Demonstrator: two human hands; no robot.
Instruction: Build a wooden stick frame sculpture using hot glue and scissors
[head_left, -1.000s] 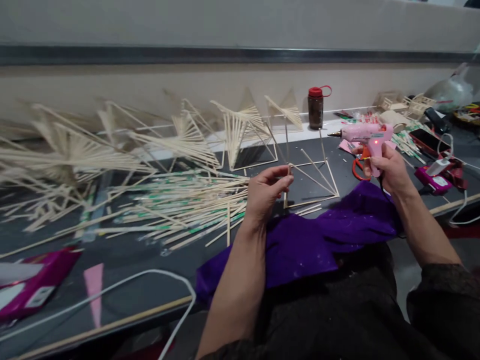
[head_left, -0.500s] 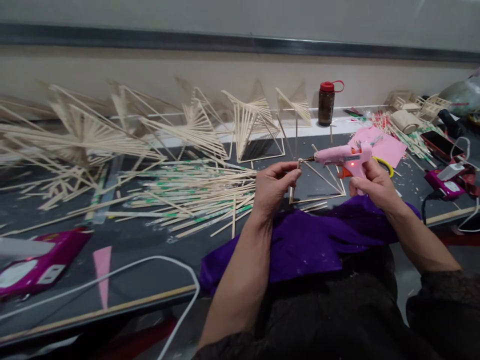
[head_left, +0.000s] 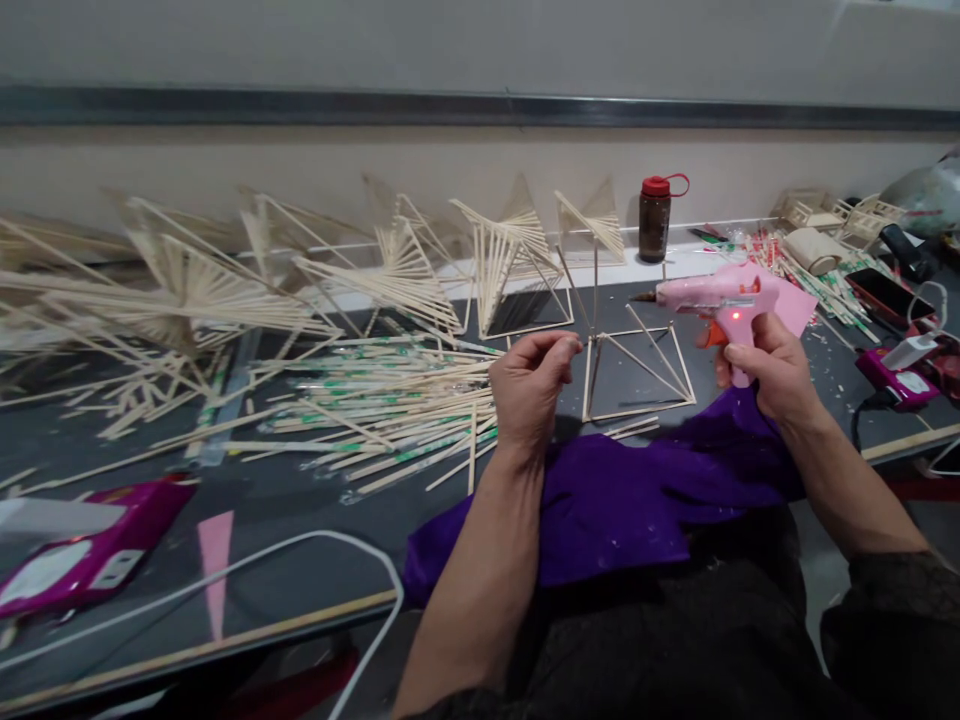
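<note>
A pink glue gun (head_left: 720, 295) with an orange trigger and a small red light is in my right hand (head_left: 772, 365), its nozzle pointing left. My left hand (head_left: 529, 385) is closed, thumb against fingers, just left of a small stick frame (head_left: 641, 408); what its fingertips hold, if anything, is too small to tell. The frame has a square base lying on the dark table, with thin sticks rising and slanting from its corners. Purple cloth (head_left: 615, 505) lies below the frame, between my forearms.
Loose sticks (head_left: 405, 400) are heaped left of my left hand. Twisted stick models (head_left: 510, 250) stand along the wall beside a red-capped bottle (head_left: 654, 225). Magenta power strips (head_left: 112, 540) lie at both sides, one with a white cable. A phone (head_left: 881, 297) lies at right.
My right hand has moved the glue gun right, and its nozzle is away from the frame's corner. My left hand has drawn back slightly left from that corner. The view has shifted a little.
</note>
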